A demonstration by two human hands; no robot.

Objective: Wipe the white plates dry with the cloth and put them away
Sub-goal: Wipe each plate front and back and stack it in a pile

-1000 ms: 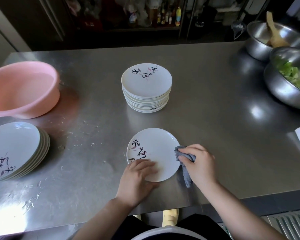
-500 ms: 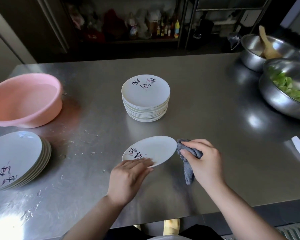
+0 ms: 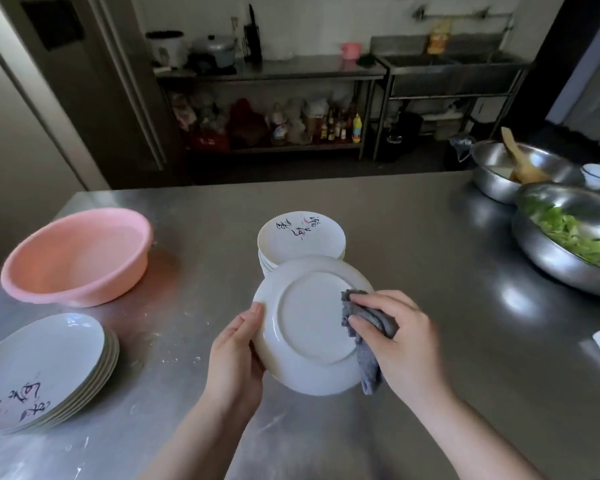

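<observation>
I saw left hand [image 3: 234,358] gripping the plate [image 3: 309,327] by its rim, underside up, above the surface [image 3: 413,244] | right hand [image 3: 400,337] pinched the cloth [image 3: 368,351] against the plate | plate stack [image 3: 300,239] just behind

Left hand [image 3: 234,358] holds an upturned plate [image 3: 309,327]; right hand [image 3: 400,337] presses the grey cloth [image 3: 366,344] against its underside.
</observation>
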